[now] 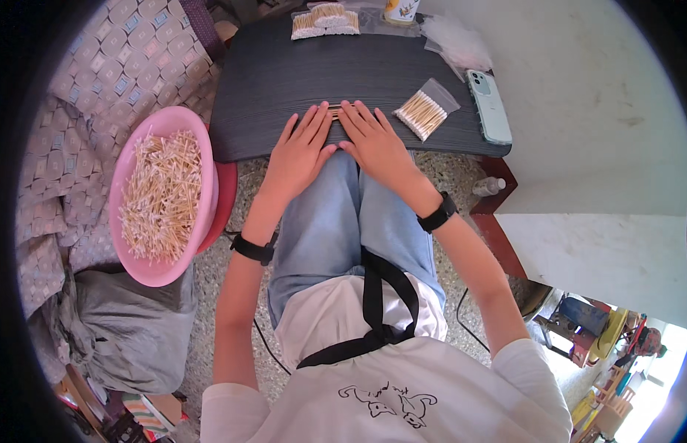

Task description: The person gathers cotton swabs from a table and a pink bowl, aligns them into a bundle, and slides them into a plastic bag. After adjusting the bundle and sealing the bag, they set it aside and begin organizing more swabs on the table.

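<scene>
Both my hands lie flat at the near edge of a dark table, fingers stretched out and pointing away from me. My left hand and my right hand are side by side with a small gap at the fingertips. In that gap shows a little row of cotton swabs, their sticks lying crosswise; their ends are hidden under my fingers. To the right of my right hand rests a clear plastic bag of cotton swabs, the swabs lined up inside.
A pink basin heaped with loose cotton swabs stands left of the table. Bundled swabs, a patterned cup, empty clear bags and a phone lie around the table's far and right edges. A bottle is on the floor.
</scene>
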The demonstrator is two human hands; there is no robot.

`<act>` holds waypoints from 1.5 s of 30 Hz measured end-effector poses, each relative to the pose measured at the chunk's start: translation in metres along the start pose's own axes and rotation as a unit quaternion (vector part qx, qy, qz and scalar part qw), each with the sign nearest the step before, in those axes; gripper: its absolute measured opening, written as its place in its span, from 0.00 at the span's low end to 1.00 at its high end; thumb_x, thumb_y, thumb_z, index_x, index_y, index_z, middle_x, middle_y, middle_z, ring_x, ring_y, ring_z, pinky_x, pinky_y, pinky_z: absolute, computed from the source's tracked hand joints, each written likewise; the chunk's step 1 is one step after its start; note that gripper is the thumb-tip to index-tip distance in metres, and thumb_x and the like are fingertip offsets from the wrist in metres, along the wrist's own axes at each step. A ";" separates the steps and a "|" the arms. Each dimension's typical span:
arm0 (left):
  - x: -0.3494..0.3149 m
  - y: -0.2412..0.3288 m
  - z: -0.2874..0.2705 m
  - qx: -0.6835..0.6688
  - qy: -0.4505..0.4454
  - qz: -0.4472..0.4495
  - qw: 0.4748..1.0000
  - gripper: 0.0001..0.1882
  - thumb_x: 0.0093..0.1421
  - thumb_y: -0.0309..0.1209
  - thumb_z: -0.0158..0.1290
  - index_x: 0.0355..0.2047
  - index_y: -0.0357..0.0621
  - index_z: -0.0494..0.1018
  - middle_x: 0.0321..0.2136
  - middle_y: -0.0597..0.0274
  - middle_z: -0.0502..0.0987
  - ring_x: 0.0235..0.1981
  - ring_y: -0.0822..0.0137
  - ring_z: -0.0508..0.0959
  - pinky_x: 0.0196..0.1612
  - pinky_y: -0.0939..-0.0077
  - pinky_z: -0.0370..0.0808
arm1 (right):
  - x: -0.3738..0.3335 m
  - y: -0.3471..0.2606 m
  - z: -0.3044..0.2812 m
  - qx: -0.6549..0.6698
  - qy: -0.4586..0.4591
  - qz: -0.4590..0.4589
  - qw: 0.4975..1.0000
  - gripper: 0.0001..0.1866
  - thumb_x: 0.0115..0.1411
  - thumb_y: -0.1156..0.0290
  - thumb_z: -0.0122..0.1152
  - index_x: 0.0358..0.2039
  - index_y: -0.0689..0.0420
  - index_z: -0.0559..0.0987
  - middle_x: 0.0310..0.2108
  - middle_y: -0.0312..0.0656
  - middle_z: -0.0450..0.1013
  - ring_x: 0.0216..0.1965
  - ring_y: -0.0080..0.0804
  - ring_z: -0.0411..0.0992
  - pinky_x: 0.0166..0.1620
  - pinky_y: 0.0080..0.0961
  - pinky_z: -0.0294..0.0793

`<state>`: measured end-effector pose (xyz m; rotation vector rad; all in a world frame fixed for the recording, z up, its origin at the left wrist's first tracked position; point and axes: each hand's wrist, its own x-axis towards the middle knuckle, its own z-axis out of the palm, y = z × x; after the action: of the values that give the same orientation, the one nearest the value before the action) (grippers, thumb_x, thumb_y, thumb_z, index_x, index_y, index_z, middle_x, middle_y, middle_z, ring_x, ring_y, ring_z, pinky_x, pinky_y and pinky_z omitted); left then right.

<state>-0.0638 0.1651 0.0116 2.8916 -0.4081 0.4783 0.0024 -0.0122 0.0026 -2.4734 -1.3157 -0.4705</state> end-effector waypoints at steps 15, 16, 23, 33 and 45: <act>0.006 0.013 0.008 0.020 0.042 -0.034 0.998 0.25 0.63 0.35 0.44 0.59 0.38 0.59 0.60 0.55 0.60 0.62 0.59 0.59 0.62 0.57 0.56 | -0.005 -0.024 0.005 -0.043 0.044 0.088 0.994 0.26 0.61 0.63 0.51 0.57 0.63 0.65 0.60 0.49 0.60 0.62 0.41 0.56 0.63 0.38 0.54; 0.009 0.012 0.010 0.022 0.048 -0.039 0.998 0.25 0.63 0.35 0.44 0.58 0.37 0.60 0.60 0.54 0.61 0.62 0.58 0.59 0.62 0.57 0.56 | -0.003 -0.022 0.008 -0.051 0.052 0.083 0.994 0.25 0.61 0.62 0.50 0.56 0.63 0.66 0.59 0.49 0.60 0.62 0.41 0.56 0.63 0.39 0.53; 0.016 0.007 0.011 0.022 0.049 -0.044 0.998 0.24 0.64 0.35 0.41 0.58 0.36 0.60 0.59 0.53 0.61 0.62 0.58 0.59 0.63 0.58 0.55 | 0.017 -0.009 0.013 0.002 0.092 0.095 0.991 0.24 0.63 0.64 0.46 0.56 0.63 0.66 0.59 0.49 0.61 0.62 0.44 0.56 0.63 0.41 0.52; 0.019 0.004 0.018 0.065 0.045 -0.065 0.995 0.25 0.66 0.39 0.38 0.60 0.38 0.59 0.61 0.55 0.59 0.63 0.61 0.57 0.64 0.59 0.51 | 0.018 -0.004 0.020 -0.049 0.049 0.078 0.994 0.24 0.60 0.65 0.48 0.56 0.62 0.66 0.58 0.48 0.62 0.61 0.39 0.59 0.63 0.40 0.54; 0.022 0.003 0.019 0.043 0.063 -0.048 0.996 0.25 0.65 0.39 0.41 0.58 0.38 0.61 0.60 0.56 0.61 0.62 0.59 0.59 0.63 0.57 0.54 | 0.018 -0.003 0.019 -0.036 0.097 0.101 0.989 0.23 0.57 0.66 0.52 0.52 0.63 0.70 0.56 0.48 0.65 0.59 0.43 0.61 0.61 0.39 0.56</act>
<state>-0.0394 0.1533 0.0019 2.9260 -0.2333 0.6742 0.0125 0.0104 -0.0066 -2.5101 -0.9780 -0.6984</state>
